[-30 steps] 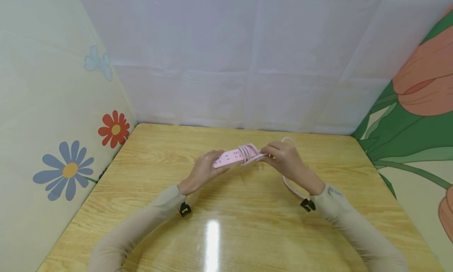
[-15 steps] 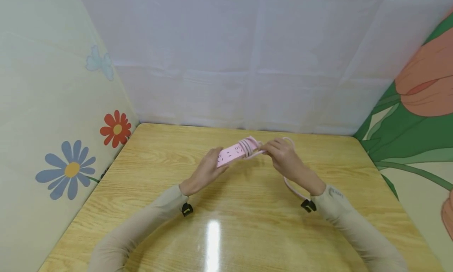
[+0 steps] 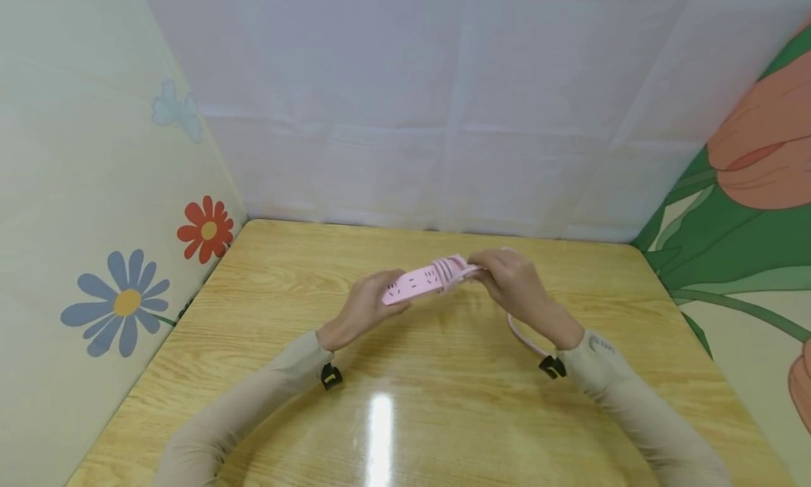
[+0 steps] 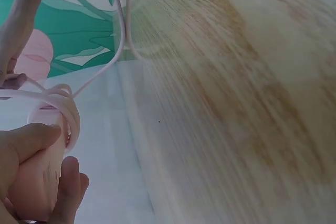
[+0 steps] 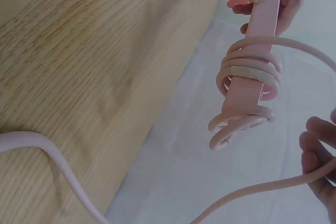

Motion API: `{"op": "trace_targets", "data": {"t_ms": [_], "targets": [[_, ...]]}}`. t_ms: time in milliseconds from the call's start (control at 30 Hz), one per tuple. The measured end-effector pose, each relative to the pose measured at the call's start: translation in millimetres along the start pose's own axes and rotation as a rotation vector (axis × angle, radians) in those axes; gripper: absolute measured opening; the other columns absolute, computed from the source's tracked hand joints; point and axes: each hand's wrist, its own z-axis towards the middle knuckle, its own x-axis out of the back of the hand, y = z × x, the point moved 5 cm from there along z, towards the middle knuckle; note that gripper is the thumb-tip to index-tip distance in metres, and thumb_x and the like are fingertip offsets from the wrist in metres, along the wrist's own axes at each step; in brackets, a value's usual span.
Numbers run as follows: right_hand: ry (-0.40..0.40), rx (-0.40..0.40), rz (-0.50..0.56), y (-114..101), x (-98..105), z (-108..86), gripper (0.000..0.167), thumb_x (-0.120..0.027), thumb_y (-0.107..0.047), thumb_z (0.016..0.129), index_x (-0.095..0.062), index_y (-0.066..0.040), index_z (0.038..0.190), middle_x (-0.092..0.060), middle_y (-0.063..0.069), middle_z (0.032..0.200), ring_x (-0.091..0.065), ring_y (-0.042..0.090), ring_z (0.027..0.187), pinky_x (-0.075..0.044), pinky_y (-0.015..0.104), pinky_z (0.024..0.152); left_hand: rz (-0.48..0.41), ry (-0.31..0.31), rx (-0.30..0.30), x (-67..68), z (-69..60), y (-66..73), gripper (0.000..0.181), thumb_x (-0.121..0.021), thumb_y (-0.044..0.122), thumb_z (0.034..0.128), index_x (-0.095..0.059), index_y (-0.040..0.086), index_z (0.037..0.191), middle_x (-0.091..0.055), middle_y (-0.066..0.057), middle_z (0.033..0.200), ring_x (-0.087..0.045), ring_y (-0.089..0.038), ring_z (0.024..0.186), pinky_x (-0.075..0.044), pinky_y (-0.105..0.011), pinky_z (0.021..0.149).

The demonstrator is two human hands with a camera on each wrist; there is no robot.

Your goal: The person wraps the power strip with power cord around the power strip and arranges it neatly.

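A pink power strip (image 3: 413, 286) is held above the table, its socket face showing in the head view. My left hand (image 3: 364, 307) grips its left end, thumb along one side and fingers on the other in the left wrist view. Several turns of pink cord (image 5: 249, 72) circle the strip near its far end. My right hand (image 3: 514, 283) is close to that end, with the cord between its curled fingers (image 5: 314, 142) in the right wrist view. From there a free length of cord (image 3: 524, 338) hangs down beside the right wrist.
The wooden table (image 3: 443, 402) lies below both hands. A pale cloth wall (image 3: 405, 121) stands behind it, with flower-printed panels (image 3: 127, 304) on either side. Small black devices (image 3: 331, 376) sit at the sleeve cuffs.
The strip tips up, then back down to a flatter slant. My right hand shifts slightly, and the cord loop behind it is mostly hidden now. The left hand keeps its hold.
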Motion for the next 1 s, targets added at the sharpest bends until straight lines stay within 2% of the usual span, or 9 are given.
{"op": "trace_targets", "data": {"t_ms": [200,300,433,567,700,800,900,1000], "targets": [[0.012,-0.054,0.054,3.2,1.7,2.7,0.034,-0.073,-0.028,0.086,-0.061,0.004,0.092,-0.065,0.014,0.079,-0.061,0.023,0.063,-0.053,0.035,0.053,-0.009,-0.008,-0.027,-1.2,-2.4,0.1,0.057,-0.081,0.017,0.0826,-0.059,-0.001,0.131,-0.067,-0.016,0.114,-0.061,-0.017,0.081,-0.052,-0.025,0.065],[0.019,-0.031,0.113,1.5,0.3,4.0,0.03,-0.08,-0.013,0.08,-0.059,0.005,0.092,-0.062,0.015,0.085,-0.058,0.026,0.072,-0.052,0.036,0.058,-0.015,-0.024,-0.033,-3.0,-3.7,0.0,0.057,-0.081,0.015,0.0819,-0.058,-0.002,0.131,-0.067,-0.016,0.114,-0.062,-0.018,0.082,-0.053,-0.025,0.067],[0.025,-0.001,0.169,-1.0,-1.1,4.8,0.023,-0.073,0.016,0.076,-0.06,0.006,0.093,-0.062,0.018,0.093,-0.059,0.032,0.085,-0.052,0.04,0.072,-0.033,-0.043,-0.04,-5.5,-4.5,-0.1,0.056,-0.082,0.014,0.0814,-0.059,-0.002,0.131,-0.067,-0.016,0.114,-0.063,-0.019,0.085,-0.053,-0.025,0.069],[0.047,0.002,0.191,0.6,0.3,4.8,0.025,-0.066,0.024,0.076,-0.062,0.006,0.093,-0.065,0.018,0.095,-0.061,0.035,0.089,-0.051,0.045,0.079,-0.055,-0.055,-0.063,-6.5,-3.3,2.3,0.056,-0.082,0.013,0.0815,-0.059,-0.002,0.131,-0.067,-0.017,0.118,-0.064,-0.02,0.087,-0.054,-0.025,0.072],[0.028,-0.019,0.194,6.2,0.9,3.8,0.027,-0.067,0.022,0.075,-0.062,0.006,0.096,-0.065,0.017,0.091,-0.061,0.033,0.084,-0.052,0.046,0.074,-0.055,-0.058,-0.084,-6.4,-1.3,5.7,0.057,-0.082,0.014,0.0811,-0.059,-0.002,0.131,-0.066,-0.018,0.121,-0.065,-0.02,0.089,-0.054,-0.025,0.073],[0.001,-0.081,0.2,12.8,1.6,1.4,0.028,-0.073,0.016,0.076,-0.058,0.005,0.098,-0.062,0.015,0.084,-0.058,0.022,0.069,-0.051,0.033,0.061,-0.052,-0.054,-0.11,-6.6,-0.6,9.0,0.056,-0.082,0.014,0.0806,-0.06,-0.002,0.129,-0.066,-0.018,0.12,-0.065,-0.021,0.089,-0.054,-0.025,0.073],[0.002,-0.164,0.254,19.1,3.9,-0.9,0.03,-0.08,-0.003,0.08,-0.055,0.003,0.096,-0.055,0.009,0.074,-0.045,0.011,0.057,-0.038,0.02,0.049,-0.041,-0.066,-0.142,-9.0,-2.0,11.3,0.053,-0.082,0.013,0.081,-0.061,-0.002,0.128,-0.067,-0.017,0.118,-0.065,-0.021,0.088,-0.054,-0.024,0.073],[-0.006,-0.193,0.321,20.6,4.4,-0.5,0.04,-0.079,-0.025,0.082,-0.054,0.002,0.096,-0.047,0.006,0.071,-0.033,0.008,0.057,-0.028,0.017,0.05,-0.025,-0.081,-0.139,-12.4,-5.8,9.9,0.051,-0.081,0.013,0.0813,-0.062,-0.002,0.126,-0.068,-0.016,0.115,-0.065,-0.02,0.086,-0.053,-0.023,0.071]]}}
